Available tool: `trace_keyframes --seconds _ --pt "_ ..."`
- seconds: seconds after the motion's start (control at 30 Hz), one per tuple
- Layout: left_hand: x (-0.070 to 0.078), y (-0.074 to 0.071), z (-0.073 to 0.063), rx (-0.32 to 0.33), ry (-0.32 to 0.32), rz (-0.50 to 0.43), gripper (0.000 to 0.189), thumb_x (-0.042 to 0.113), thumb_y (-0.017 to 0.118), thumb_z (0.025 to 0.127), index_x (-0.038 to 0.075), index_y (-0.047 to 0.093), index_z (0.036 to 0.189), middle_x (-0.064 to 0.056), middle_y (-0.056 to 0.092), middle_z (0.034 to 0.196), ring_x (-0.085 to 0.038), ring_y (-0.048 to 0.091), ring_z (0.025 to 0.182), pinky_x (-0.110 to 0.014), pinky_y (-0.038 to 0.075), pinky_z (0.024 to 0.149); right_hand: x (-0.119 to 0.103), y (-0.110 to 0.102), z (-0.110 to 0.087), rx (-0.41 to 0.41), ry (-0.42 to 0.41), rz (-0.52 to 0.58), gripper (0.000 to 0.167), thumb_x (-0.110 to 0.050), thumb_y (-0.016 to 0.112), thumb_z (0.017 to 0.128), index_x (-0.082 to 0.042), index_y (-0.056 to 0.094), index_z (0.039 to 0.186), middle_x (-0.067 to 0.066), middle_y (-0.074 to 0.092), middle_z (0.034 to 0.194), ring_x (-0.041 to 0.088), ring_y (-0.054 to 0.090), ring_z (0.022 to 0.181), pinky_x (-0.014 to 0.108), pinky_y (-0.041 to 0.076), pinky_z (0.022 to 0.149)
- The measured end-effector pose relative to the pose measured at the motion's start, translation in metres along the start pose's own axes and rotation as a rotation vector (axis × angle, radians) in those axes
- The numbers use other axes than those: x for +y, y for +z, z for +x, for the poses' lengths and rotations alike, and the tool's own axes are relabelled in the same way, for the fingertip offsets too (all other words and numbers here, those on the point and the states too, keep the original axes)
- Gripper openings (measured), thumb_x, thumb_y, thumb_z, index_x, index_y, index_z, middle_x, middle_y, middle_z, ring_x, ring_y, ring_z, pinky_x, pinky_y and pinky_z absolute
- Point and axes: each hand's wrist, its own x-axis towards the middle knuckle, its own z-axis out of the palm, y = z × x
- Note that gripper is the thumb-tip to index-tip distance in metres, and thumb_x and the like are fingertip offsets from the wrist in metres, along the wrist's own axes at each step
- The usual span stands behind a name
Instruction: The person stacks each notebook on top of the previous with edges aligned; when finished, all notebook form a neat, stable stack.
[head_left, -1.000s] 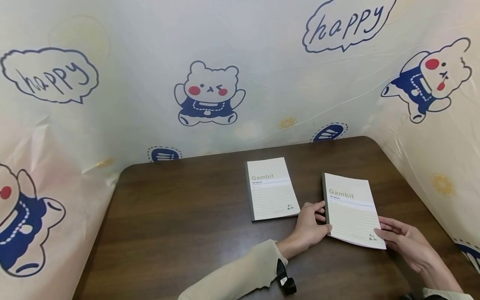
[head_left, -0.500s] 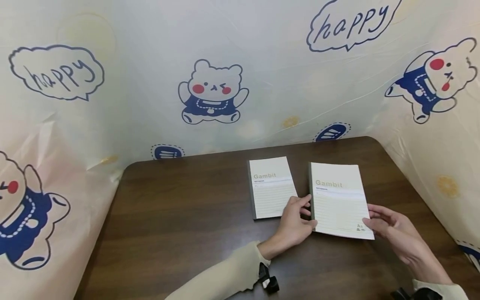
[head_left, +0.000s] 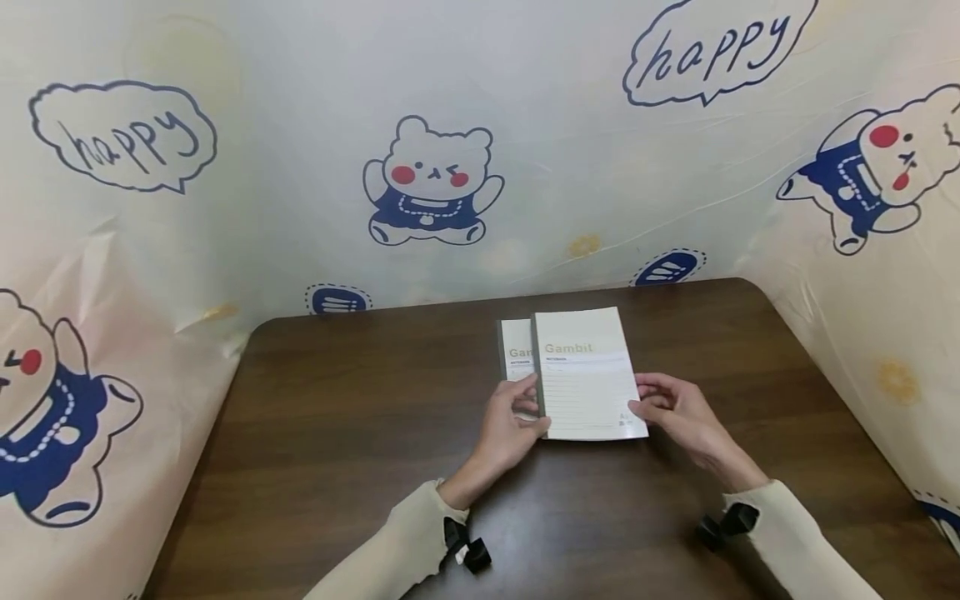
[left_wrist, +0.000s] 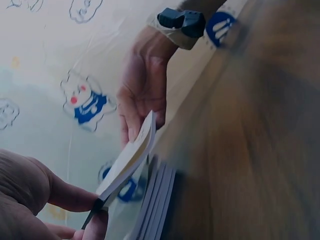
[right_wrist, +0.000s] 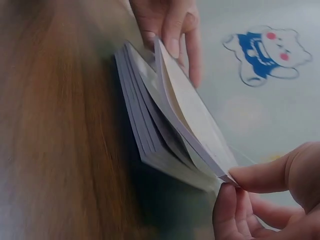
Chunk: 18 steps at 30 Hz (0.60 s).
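A white "Gambit" notebook (head_left: 587, 379) with a dark spine is held by both hands above a stack of similar notebooks (head_left: 516, 337). My left hand (head_left: 504, 427) pinches its spine edge between thumb and fingers; my right hand (head_left: 688, 418) pinches the opposite edge near the lower corner. The held notebook covers most of the stack, leaving a strip of the top one showing on the left. In the right wrist view, a gap separates the held notebook (right_wrist: 192, 112) from the stack (right_wrist: 135, 105), which lies flat on the table and has several layers.
The brown wooden table (head_left: 337, 433) has rounded far corners. A pale curtain (head_left: 300, 167) printed with bears and "happy" bubbles surrounds its back and sides. Each wrist carries a black strapped device, such as the one (head_left: 467, 546) at the left cuff.
Both hands have carried the held notebook leftward and slightly away from me, from the right of the stack to over it. The stack itself has stayed in place.
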Motion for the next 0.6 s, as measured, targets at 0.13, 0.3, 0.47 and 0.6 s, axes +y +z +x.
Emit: trace_keyframes --seconds 0.13,0.3,0.47,0.6 --pt "-0.008 -0.015 0.002 0.048 -0.01 0.034 0.067 -0.005 0.078 0.083 -0.002 0.056 0.147 -0.023 0.06 0.122 -0.032 0.068 0.103 -0.027 0.062 0.08 -0.004 0.016 0.014 -0.022 -0.017 0.033 0.053 -0.008 0.073 0.096 0.009 0.055 0.142 0.027 0.064 0.123 0.013 0.062 0.094 0.017 0.054 0.075" --pt "-0.016 -0.027 0.001 0.062 -0.044 0.072 0.067 -0.002 0.079 0.083 -0.003 0.057 0.146 -0.023 0.062 0.123 -0.031 0.069 0.102 -0.027 0.062 0.08 -0.001 0.029 0.025 -0.033 -0.049 0.01 0.05 -0.007 0.074 0.095 0.01 0.057 0.14 0.027 0.065 0.121 0.015 0.062 0.093 0.017 0.052 0.073" --pt "-0.021 -0.035 0.0 0.06 -0.057 0.115 0.066 -0.001 0.08 0.084 -0.003 0.058 0.145 -0.022 0.063 0.123 -0.029 0.07 0.099 -0.027 0.063 0.081 0.004 0.037 0.03 -0.015 -0.087 -0.085 0.048 -0.009 0.077 0.094 0.007 0.063 0.136 0.024 0.07 0.116 0.017 0.065 0.092 0.016 0.052 0.072" --pt "-0.024 -0.039 0.001 0.058 -0.04 0.151 0.065 -0.001 0.08 0.084 -0.003 0.057 0.146 -0.021 0.063 0.121 -0.03 0.07 0.097 -0.031 0.063 0.082 0.007 0.041 0.032 0.008 -0.128 -0.166 0.044 -0.011 0.079 0.093 0.004 0.068 0.133 0.019 0.073 0.111 0.017 0.068 0.089 0.017 0.052 0.071"
